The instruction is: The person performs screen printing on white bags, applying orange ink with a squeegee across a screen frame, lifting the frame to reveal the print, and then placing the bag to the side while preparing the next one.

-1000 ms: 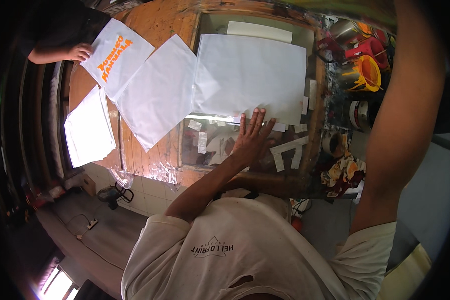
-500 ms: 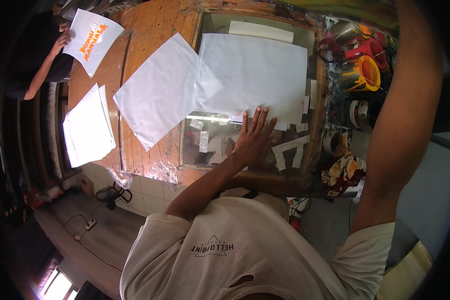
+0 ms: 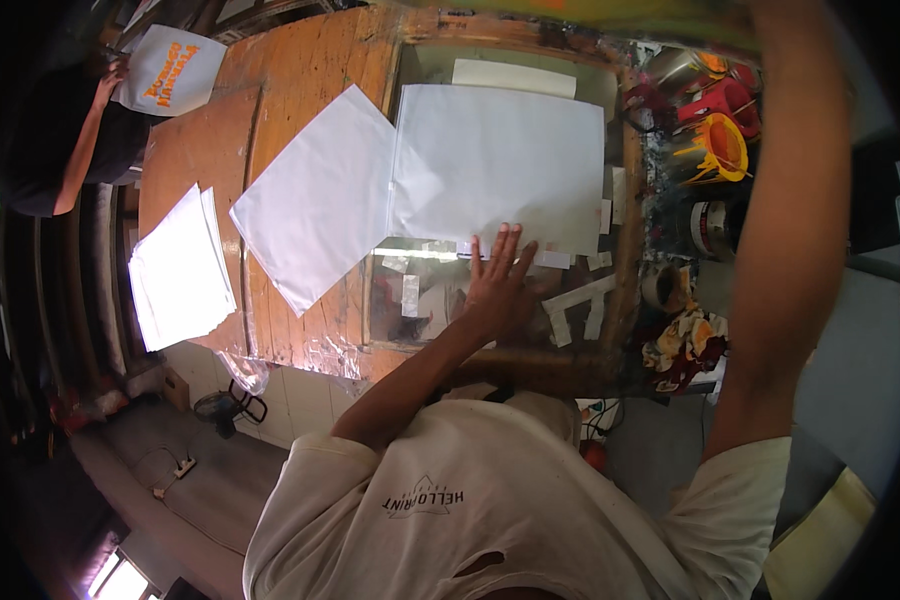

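Observation:
My left hand (image 3: pixel 500 285) lies flat, fingers spread, with its fingertips on the near edge of a thin white sheet (image 3: pixel 500 165). That sheet lies squarely on a glass panel set into the wooden table. A second white sheet (image 3: pixel 315 200) lies askew to its left, their edges meeting. Under my fingers, pale tape strips (image 3: pixel 555 259) run along the sheet's near edge. My right arm stretches far up the right side towards a greenish-yellow panel (image 3: pixel 570 18) at the top edge; the right hand itself is out of the picture.
A stack of white sheets (image 3: pixel 180 275) sits at the table's left end. Beyond it, another person's hand (image 3: pixel 116 72) holds a white sheet with orange print (image 3: pixel 173 70). Paint-smeared containers (image 3: pixel 720 148) and a stained rag (image 3: pixel 685 345) crowd the right side. A fan (image 3: pixel 228 408) stands below left.
The other person's printed sheet has moved up and away to the left. My left hand stays on the sheet's near edge, while the view has shifted slightly.

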### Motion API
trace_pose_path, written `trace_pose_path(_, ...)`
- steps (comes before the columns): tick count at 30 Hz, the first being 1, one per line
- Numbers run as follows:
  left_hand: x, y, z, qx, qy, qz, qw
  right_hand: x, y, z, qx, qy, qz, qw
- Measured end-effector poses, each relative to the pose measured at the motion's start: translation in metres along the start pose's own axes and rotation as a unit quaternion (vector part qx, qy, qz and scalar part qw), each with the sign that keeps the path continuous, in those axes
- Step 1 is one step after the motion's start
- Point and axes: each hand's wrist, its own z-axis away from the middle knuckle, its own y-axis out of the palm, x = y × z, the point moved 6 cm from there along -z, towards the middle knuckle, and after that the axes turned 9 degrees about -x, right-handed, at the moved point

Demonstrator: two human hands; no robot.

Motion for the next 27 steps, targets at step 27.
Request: trace_pose_path(27, 0.061, -0.035, 0.099, -0.126, -0.607, 0.630, 0.467, 0.043, 0.234, 0.333, -0.001, -0.011, -0.046, 0.999)
